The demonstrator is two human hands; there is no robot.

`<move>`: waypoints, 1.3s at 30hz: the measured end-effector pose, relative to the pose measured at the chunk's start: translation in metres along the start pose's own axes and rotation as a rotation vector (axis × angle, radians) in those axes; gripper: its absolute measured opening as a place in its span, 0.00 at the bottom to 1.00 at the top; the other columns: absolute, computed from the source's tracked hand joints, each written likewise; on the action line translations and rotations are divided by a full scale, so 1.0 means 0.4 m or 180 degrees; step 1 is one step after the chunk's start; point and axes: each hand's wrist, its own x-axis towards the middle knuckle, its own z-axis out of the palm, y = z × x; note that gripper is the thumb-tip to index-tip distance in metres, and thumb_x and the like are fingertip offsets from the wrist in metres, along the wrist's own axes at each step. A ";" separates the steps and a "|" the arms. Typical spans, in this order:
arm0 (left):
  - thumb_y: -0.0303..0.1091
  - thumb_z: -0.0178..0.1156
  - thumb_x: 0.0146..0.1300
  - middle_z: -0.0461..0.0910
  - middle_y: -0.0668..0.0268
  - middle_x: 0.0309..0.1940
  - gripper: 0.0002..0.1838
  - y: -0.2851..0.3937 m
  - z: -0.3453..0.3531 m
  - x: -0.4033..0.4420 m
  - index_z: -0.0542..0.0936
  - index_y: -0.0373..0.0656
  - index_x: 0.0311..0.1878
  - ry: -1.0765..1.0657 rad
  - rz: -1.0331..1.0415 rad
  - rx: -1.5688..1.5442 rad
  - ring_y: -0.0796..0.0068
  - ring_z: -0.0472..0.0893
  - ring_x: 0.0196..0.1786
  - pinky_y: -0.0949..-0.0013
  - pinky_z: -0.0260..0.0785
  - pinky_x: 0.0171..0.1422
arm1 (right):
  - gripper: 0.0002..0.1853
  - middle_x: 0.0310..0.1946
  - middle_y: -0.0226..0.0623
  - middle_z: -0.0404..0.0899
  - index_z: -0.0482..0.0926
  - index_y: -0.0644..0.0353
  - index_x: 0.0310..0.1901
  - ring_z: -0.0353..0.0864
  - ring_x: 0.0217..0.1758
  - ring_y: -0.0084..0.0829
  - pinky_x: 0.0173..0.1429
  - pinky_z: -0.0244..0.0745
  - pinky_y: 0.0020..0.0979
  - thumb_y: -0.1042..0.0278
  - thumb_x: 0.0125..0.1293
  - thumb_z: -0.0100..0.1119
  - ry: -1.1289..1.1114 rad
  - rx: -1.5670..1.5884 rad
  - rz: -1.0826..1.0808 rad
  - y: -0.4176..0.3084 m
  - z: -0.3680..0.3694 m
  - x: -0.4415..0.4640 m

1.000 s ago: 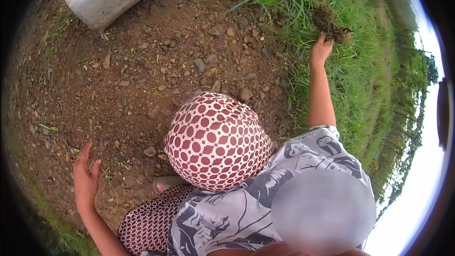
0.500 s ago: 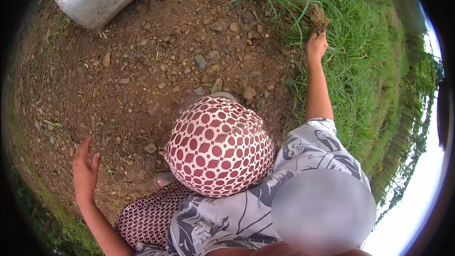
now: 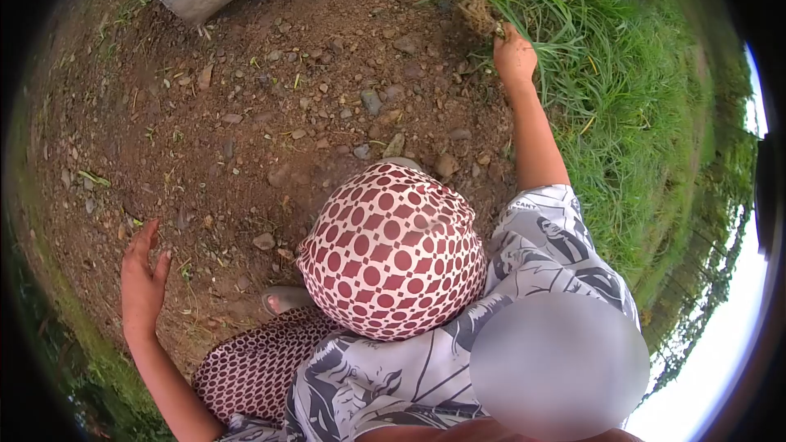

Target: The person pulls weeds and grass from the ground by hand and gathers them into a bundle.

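Clump of brown fibre (image 3: 476, 15) — grasped at its near end by your right hand (image 3: 516, 53), bulk jutting past your grip — is probably light and crumbly, best held by that end, while your left hand (image 3: 143, 274), well apart, hangs empty.

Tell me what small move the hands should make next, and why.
Perhaps the right hand should carry the brown, fibrous clump sideways over the stony ground: it holds the clump at the edge of the grass, with that ground right alongside.
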 end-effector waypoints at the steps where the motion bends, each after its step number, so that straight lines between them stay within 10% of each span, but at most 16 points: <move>1: 0.27 0.55 0.55 0.68 0.55 0.56 0.25 0.005 -0.006 -0.002 0.66 0.46 0.58 -0.0065 -0.0095 -0.0084 0.55 0.67 0.58 0.60 0.59 0.61 | 0.13 0.29 0.45 0.78 0.73 0.56 0.43 0.77 0.35 0.45 0.39 0.72 0.42 0.61 0.57 0.52 0.0064 0.0059 0.0200 0.008 -0.006 0.007; 5: 0.27 0.56 0.55 0.68 0.55 0.55 0.25 0.007 -0.005 -0.003 0.66 0.45 0.58 -0.0106 -0.0121 -0.0079 0.58 0.69 0.56 0.61 0.60 0.60 | 0.15 0.33 0.46 0.78 0.73 0.56 0.44 0.77 0.40 0.45 0.43 0.72 0.41 0.59 0.57 0.52 -0.1025 -0.0475 0.0678 0.012 0.055 0.008; 8: 0.27 0.56 0.55 0.69 0.55 0.54 0.25 -0.003 -0.006 0.000 0.66 0.46 0.58 0.0144 0.0249 0.0298 0.59 0.70 0.55 0.61 0.61 0.59 | 0.16 0.34 0.51 0.77 0.74 0.60 0.41 0.76 0.42 0.47 0.50 0.69 0.42 0.57 0.58 0.50 -0.1284 -0.0653 -0.0252 0.058 0.128 0.003; 13: 0.27 0.56 0.55 0.69 0.54 0.54 0.25 -0.009 -0.009 -0.003 0.66 0.45 0.58 0.0027 0.0058 -0.0129 0.58 0.70 0.56 0.61 0.61 0.60 | 0.24 0.37 0.55 0.76 0.76 0.66 0.38 0.74 0.44 0.50 0.48 0.68 0.44 0.48 0.61 0.46 -0.0733 0.0647 0.0921 -0.086 -0.017 0.017; 20: 0.26 0.56 0.54 0.70 0.55 0.53 0.25 -0.014 -0.015 -0.014 0.67 0.45 0.58 0.0114 0.0182 -0.0137 0.60 0.72 0.53 0.62 0.62 0.59 | 0.21 0.34 0.51 0.78 0.74 0.63 0.44 0.76 0.43 0.46 0.47 0.71 0.42 0.52 0.60 0.48 -0.1528 -0.0429 -0.0652 -0.169 0.118 -0.024; 24: 0.26 0.56 0.54 0.70 0.57 0.53 0.25 -0.022 -0.012 -0.029 0.67 0.45 0.57 0.0122 0.0063 -0.0477 0.61 0.73 0.52 0.63 0.63 0.58 | 0.22 0.30 0.53 0.77 0.76 0.69 0.26 0.76 0.36 0.49 0.43 0.70 0.43 0.53 0.60 0.49 -0.0777 0.0669 0.0175 -0.205 -0.013 0.030; 32: 0.25 0.56 0.53 0.71 0.57 0.52 0.25 -0.015 -0.021 -0.035 0.68 0.44 0.57 0.0239 0.0220 -0.0390 0.63 0.74 0.48 0.63 0.64 0.56 | 0.22 0.33 0.53 0.76 0.76 0.67 0.36 0.75 0.43 0.48 0.46 0.69 0.43 0.52 0.64 0.43 -0.1142 0.0104 -0.0574 -0.177 0.093 -0.006; 36: 0.25 0.57 0.53 0.72 0.57 0.52 0.25 -0.012 -0.020 -0.040 0.68 0.44 0.57 0.0091 0.0100 -0.0714 0.63 0.75 0.47 0.64 0.64 0.56 | 0.24 0.36 0.55 0.76 0.75 0.68 0.35 0.73 0.44 0.51 0.46 0.68 0.45 0.50 0.63 0.44 -0.1223 0.0609 0.0410 -0.223 -0.009 0.033; 39: 0.25 0.57 0.53 0.72 0.57 0.52 0.25 -0.020 -0.024 -0.045 0.68 0.44 0.57 0.0065 0.0136 -0.0517 0.63 0.75 0.46 0.64 0.64 0.56 | 0.25 0.36 0.57 0.75 0.74 0.71 0.35 0.73 0.44 0.53 0.47 0.68 0.46 0.50 0.63 0.42 -0.1466 0.0013 -0.0428 -0.176 0.130 -0.018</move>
